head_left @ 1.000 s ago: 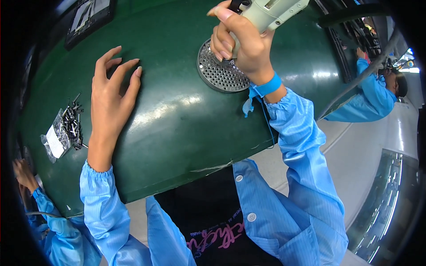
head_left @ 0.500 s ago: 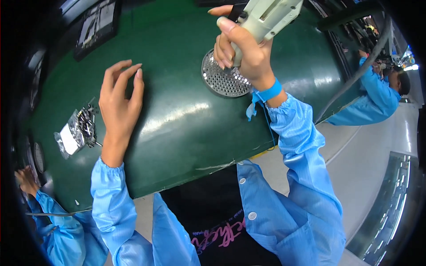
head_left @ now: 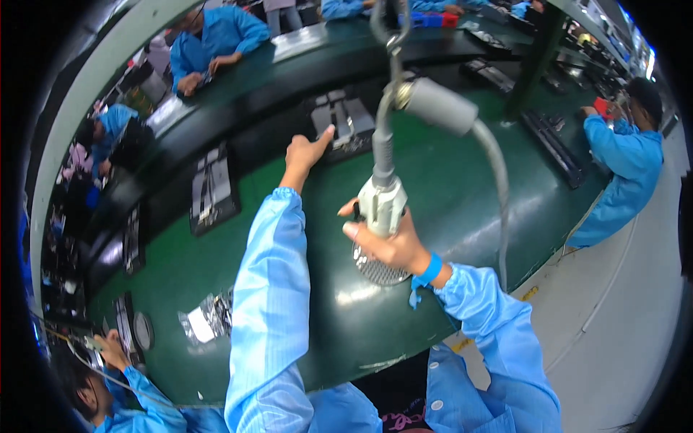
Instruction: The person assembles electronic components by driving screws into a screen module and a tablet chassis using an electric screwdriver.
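My R hand [head_left: 393,249] is wrapped round the pale power tool [head_left: 383,206], which stands approx. upright under a metal chain [head_left: 395,65], w/ a thick grey cable [head_left: 499,191] looping off to the right and down toward the near edge. Just below that hand, partly hidden by it, is a round perforated metal tray [head_left: 382,274] on the green tabletop [head_left: 433,310]; a blue strap [head_left: 431,269] circles my R wrist. My L hand [head_left: 307,153] is stretched to the far side, thumb out, at the near-left corner of a black-and-grey flat unit [head_left: 345,121]; can't tell if it's touching, or if the fingers are curled on the edge, as they're mostly hidden. A 2nd flat unit [head_left: 214,191] lies farther left. Nr side, left of my L sleeve [head_left: 271,289]: a clear plastic bag [head_left: 191,328] w/ a white label, small dark parts [head_left: 221,307] beside it, partly behind the sleeve. A long dark bar [head_left: 552,148] lies far right, nr a co-worker in blue [head_left: 621,173]. Other co-workers in blue sit far left [head_left: 220,36] and nr left [head_left: 133,400].
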{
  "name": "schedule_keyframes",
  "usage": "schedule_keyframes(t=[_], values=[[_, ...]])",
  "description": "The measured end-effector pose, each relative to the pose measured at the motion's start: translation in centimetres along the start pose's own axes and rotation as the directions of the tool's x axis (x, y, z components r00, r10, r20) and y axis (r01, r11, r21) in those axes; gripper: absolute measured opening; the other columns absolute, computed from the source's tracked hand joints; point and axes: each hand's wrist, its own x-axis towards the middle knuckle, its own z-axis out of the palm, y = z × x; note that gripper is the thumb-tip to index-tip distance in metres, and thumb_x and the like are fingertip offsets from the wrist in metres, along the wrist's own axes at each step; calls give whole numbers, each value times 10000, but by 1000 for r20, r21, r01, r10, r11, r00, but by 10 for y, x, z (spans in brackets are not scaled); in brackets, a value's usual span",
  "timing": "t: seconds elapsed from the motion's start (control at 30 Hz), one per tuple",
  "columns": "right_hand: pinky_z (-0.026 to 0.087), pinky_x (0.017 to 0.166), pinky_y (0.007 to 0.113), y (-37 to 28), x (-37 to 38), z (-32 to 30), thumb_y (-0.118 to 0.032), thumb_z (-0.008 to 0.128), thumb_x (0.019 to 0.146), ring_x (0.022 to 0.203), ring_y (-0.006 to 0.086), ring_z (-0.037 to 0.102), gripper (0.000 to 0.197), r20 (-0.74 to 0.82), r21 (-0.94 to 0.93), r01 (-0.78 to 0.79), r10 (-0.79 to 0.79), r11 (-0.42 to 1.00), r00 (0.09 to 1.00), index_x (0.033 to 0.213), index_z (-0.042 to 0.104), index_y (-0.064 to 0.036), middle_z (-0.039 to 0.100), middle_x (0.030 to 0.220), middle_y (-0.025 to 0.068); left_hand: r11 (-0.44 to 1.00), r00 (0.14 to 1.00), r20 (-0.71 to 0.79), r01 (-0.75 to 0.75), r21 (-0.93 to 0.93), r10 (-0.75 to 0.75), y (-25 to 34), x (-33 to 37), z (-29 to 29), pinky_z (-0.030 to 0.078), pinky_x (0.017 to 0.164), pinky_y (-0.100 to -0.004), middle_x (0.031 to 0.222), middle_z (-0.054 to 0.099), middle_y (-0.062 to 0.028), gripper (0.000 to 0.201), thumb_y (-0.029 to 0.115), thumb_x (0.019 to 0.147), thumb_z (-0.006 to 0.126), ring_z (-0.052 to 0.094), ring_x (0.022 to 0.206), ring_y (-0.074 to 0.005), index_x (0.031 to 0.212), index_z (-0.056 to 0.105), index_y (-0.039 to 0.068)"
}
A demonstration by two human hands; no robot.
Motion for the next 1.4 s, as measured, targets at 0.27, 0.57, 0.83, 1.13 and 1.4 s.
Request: schedule_keyframes(t=[0.27, 0.57, 0.83, 1.13, 1.4], values=[[518, 686, 303, -5, 5, -8, -144, 724, 846, 751, 122, 656, 251, -7, -42, 17, -17, 999, 1000, 1048, 648, -17, 695, 828, 64, 922, 974, 173, -69, -380, 144, 32, 4, 0, 485, 929, -436, 1262, 598, -267, 906, 478, 679, 849, 613, 1140, -318, 1216, 543, -185], [514, 658, 283, -3, 0, -1, -90, 723, 853, 749, 85, 630, 207, -60, 5, 46, -46, 999, 997, 1039, 669, -15, 688, 848, 41, 573, 998, 60, 49, -818, 0, -26, -82, -83, 538, 718, -343, 911, 669, -144, 411, 275, 1002, 549, 659, 766, -177, 1013, 571, -135], [363, 414, 242, 6, 1, 6, -87, 668, 892, 427, 64, 465, 193, -116, 11, 78, -76, 997, 990, 1047, 655, 27, 548, 599, -8, 550, 970, 63, 186, -814, -235, -116, -318, -108, 484, 766, -285, 996, 630, -119, 443, 292, 960, 647, 580, 884, -137, 1146, 520, -90], [365, 409, 276, 11, -6, 18, -65, 595, 904, 414, 110, 427, 240, -32, 81, 100, -98, 992, 995, 1098, 587, 77, 441, 530, 21, 995, 996, -77, 56, 81, -49, -129, -412, -121, 508, 738, -449, 934, 613, -232, 297, 284, 982, 582, 635, 825, -398, 986, 560, -12], [363, 406, 277, 9, -7, 20, -63, 587, 906, 404, 106, 416, 228, -22, 61, 111, -110, 992, 994, 1092, 587, 67, 432, 527, 17, 987, 866, -482, -68, 148, 132, -203, -387, -179, 448, 548, -328, 784, 597, -74, 217, 187, 800, 794, 524, 557, -177, 908, 688, 31]])
